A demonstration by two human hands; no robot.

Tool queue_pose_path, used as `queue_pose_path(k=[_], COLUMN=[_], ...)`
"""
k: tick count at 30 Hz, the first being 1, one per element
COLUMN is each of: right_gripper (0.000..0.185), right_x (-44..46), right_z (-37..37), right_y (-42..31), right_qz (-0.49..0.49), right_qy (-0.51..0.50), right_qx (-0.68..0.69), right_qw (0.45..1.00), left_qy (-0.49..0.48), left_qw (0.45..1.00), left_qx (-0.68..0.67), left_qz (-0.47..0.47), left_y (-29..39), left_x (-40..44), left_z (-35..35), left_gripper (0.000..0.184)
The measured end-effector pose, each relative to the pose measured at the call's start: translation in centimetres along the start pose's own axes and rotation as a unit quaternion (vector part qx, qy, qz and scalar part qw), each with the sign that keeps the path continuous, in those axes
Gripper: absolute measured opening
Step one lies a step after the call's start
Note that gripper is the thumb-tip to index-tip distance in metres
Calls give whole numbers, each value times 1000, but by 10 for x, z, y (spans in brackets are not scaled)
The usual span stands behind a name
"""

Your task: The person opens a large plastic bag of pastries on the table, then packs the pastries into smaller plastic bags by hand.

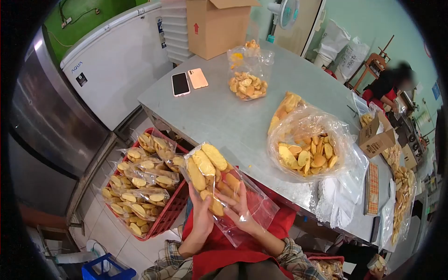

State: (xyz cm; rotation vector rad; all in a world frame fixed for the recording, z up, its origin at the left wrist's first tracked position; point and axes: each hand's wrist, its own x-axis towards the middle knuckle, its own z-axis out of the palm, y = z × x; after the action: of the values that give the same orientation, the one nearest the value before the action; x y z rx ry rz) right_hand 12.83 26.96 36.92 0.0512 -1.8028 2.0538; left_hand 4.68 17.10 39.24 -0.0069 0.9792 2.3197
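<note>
A clear plastic bag (203, 167) with several long yellow slices at its closed end is held over my lap. My left hand (201, 212) grips its left side. On its right side my right hand (240, 212) is wrapped against the bag, seen partly through the film. The empty part of the bag hangs down to the right. On the metal table (214, 107), a large open bag of slices (305, 151) lies to the right. A red crate (170, 210) full of filled bags (140, 186) stands at my left.
Two phones (180, 84) lie on the table near a cardboard box (217, 30). A smaller bag of pieces (247, 85) stands behind. Empty plastic bags (338, 196) lie at the table's right. A blue stool (108, 268) is at lower left. Another person (389, 84) works at far right.
</note>
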Motion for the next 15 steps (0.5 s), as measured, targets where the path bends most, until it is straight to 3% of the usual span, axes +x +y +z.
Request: queue_pose_path(k=[3, 4, 6, 7, 11, 14, 15], right_gripper=[89, 89, 92, 93, 85, 37, 28], right_x=[-4, -6, -5, -1, -4, -12, -13], right_z=[2, 0, -4, -5, -12, -56, -79], right_y=[-9, -7, -6, -16, -20, -33, -41], right_qz=[62, 60, -8, -80, -17, -61, -17], right_qy=[-3, 6, -35, -27, -51, -106, -48], right_qx=[54, 50, -204, -330, -189, -322, -367], right_qw=[997, 997, 978, 940, 981, 939, 929], left_qy=[-53, -61, -52, -39, 5, 42, 84], left_qw=[993, 993, 992, 993, 988, 980, 974], left_qx=[103, 103, 115, 105, 100, 88, 86], left_qz=[18, 13, 22, 35, 115, 171, 192], left_y=[1, 2, 3, -1, -12, 1, 4], left_x=[-1, -3, -6, -5, -3, 1, 3], left_z=[4, 9, 17, 15, 4, 4, 1], left_gripper=[91, 91, 88, 88, 86, 84, 84])
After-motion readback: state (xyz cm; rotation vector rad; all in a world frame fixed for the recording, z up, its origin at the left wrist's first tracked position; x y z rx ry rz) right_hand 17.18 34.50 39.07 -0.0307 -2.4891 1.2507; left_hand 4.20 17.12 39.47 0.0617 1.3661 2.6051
